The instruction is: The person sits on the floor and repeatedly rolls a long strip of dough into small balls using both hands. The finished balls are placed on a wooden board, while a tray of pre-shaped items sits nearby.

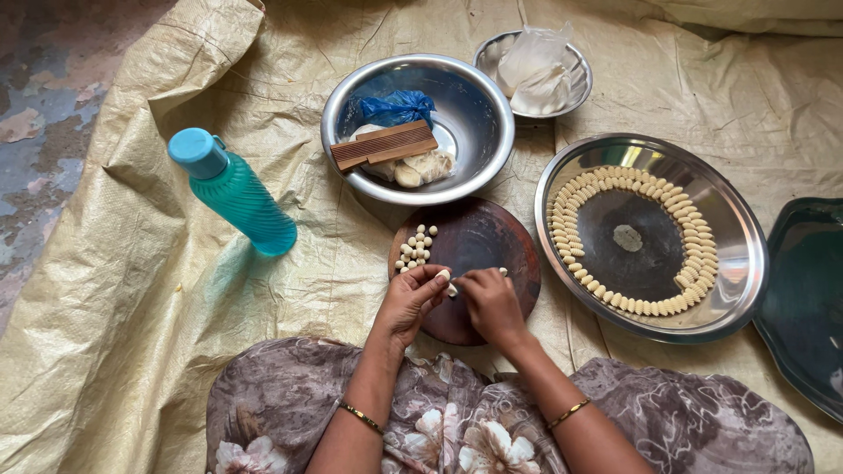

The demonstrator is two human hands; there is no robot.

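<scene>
Pinching a soft pale dough bit (450, 286), both hands' fingers (436, 279) close over the round wooden board (479, 241)

head cam | looks steeply down | close above hands (452, 303), floor mat (132, 351)

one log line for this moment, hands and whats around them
left hand: pinching dough piece | right hand: on same piece | under: round wooden board | nearby: dough balls, steel plate
</scene>
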